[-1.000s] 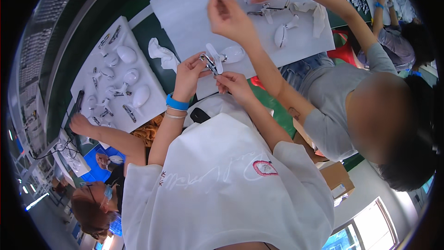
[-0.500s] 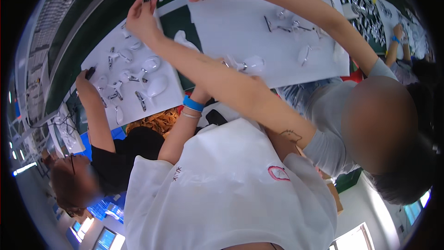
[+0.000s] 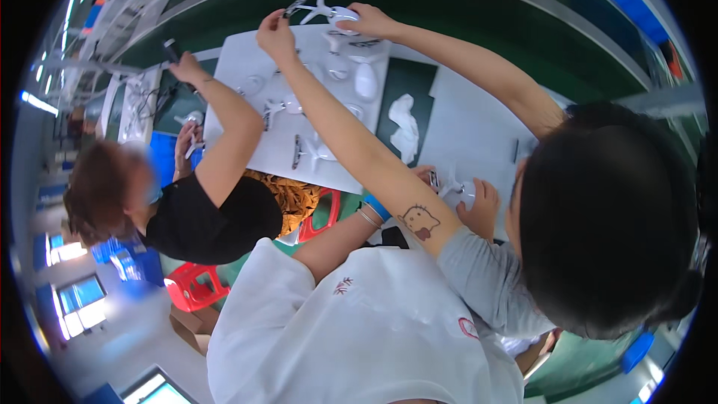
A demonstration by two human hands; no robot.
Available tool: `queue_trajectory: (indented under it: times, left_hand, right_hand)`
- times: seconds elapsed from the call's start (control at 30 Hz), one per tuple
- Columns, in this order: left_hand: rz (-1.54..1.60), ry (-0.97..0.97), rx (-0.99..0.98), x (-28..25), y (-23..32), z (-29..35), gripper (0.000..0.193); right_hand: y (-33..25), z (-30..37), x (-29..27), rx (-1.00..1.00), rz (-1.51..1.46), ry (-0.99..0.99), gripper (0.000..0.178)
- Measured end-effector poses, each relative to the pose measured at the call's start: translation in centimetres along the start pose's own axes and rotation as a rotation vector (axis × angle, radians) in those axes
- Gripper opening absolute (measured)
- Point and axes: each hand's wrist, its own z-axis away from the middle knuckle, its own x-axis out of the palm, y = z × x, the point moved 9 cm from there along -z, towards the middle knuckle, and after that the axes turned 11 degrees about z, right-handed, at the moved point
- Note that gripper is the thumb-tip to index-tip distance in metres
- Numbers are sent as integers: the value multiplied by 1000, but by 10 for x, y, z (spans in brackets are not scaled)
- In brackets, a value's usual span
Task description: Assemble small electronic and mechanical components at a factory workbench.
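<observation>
White glossy plastic egg-shaped pronged piece (image 3: 461, 191) in R hand (image 3: 482, 212), curled round egg end; L hand (image 3: 424, 173) near prongs, mostly hidden, grip can't tell; best steady it clear of co-worker's bare forearm (image 3: 363, 150).

The tabletop (image 3: 406, 78) is dark green between two white sheets, the left sheet (image 3: 243, 151) and the right sheet (image 3: 452, 108). Near the right sheet's near edge, the held piece (image 3: 467, 193) is glossy white. White pieces (image 3: 366, 81) dot the left sheet, with a silver-and-black bar (image 3: 297, 152) by its near edge. The crumpled cloth (image 3: 404, 129) is plain white; the wristband (image 3: 377, 208), bright blue.
</observation>
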Motion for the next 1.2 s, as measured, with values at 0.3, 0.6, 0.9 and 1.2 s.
queue_trajectory:
  times: [0.3,0.6,0.9,1.2]
  left_hand:
    - [-305,-58,257,12,34,26,41]
    - [-353,254,163,21,105,83,40]
    - [-214,290,165,9,119,118,45]
    - [-253,294,213,1,135,134,51]
  right_hand:
    - [-48,-43,14,-178,-173,-107,55]
    - [-105,-38,20,-252,-356,-277,53]
    - [-161,-31,8,-258,-524,-400,51]
    - [-166,-14,-17,-106,-634,-490,49]
